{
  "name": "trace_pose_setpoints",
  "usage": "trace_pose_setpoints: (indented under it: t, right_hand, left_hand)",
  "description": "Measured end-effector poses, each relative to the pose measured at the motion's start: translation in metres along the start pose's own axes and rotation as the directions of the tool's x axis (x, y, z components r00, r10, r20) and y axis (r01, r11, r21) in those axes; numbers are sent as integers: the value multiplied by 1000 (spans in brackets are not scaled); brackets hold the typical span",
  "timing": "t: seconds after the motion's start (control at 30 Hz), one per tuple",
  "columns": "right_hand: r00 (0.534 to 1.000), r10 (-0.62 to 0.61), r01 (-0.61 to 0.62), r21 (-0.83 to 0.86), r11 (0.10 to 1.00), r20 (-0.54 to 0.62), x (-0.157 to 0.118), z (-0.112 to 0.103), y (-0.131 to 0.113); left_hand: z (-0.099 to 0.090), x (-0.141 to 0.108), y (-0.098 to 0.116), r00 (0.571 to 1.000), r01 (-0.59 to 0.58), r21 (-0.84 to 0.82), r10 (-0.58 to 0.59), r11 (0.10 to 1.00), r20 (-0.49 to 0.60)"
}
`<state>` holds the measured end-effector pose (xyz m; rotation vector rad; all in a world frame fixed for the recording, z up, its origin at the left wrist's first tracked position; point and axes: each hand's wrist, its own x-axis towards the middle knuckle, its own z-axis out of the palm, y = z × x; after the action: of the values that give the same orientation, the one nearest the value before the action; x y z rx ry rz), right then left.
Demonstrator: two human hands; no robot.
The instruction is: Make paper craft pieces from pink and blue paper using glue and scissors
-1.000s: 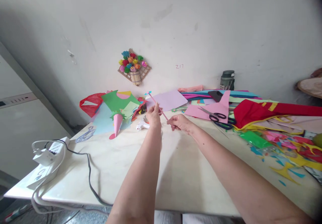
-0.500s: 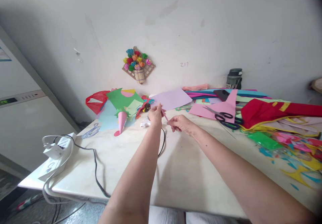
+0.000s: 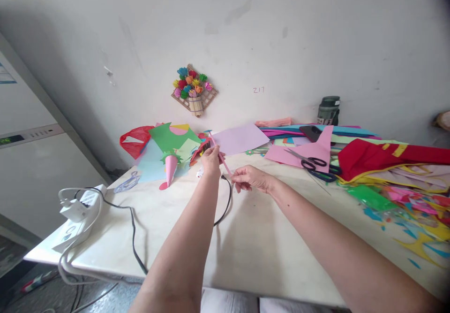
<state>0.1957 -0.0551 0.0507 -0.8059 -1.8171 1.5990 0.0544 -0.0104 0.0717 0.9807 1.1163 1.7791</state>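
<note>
A narrow pink paper strip (image 3: 224, 164) slants between my two hands above the table. My left hand (image 3: 211, 161) is closed around its middle, and the strip's upper end sticks out beyond the fingers. With thumb and fingertips, my right hand (image 3: 250, 179) pinches the lower end. Partly hidden behind my left hand, a white glue gun (image 3: 200, 172) lies on the table, and a black cord (image 3: 228, 200) curves under my wrist. Left of it stands a pink paper cone (image 3: 170, 168) with a green fringed top and a pink round base piece.
Scissors (image 3: 311, 162) lie on pink paper to the right, near a red and yellow cloth (image 3: 379, 160) and coloured scraps (image 3: 415, 242). A power strip (image 3: 82, 214) with cables sits at the left edge. A dark bottle (image 3: 328, 111) stands by the wall.
My left hand has shifted slightly left, and my right hand slightly down and left. More of the pink strip now shows, above and below the left hand's fingers.
</note>
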Motion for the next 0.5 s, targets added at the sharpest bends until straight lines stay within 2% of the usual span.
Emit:
trace_pose_setpoints:
  t: [0.07,0.13,0.2,0.27,0.37,0.5]
  right_hand:
    - [999,-5,5,-9,1000,-51,0,-4,3]
    - [983,8,-8,5,1000,-182,1,-9,7]
    - [947,37,-26,39,999,-319,2,-14,10]
    - [912,62,-37,70,997,-406,3,-19,13]
    - [882,79,-40,93,995,-466,4,-21,16]
    - [875,88,-55,82,995,-477,5,-18,18]
  left_hand:
    - [-8,9,5,1000,5,52,-4,999,-19]
    - [-20,20,13,999,-2,121,8,993,-52]
    - [-35,31,21,998,-17,206,30,978,-56]
    - [-54,43,26,997,-8,306,30,952,-69]
    - [-86,59,27,995,-3,450,49,893,-91]
    - [-121,76,14,989,53,607,42,793,-141]
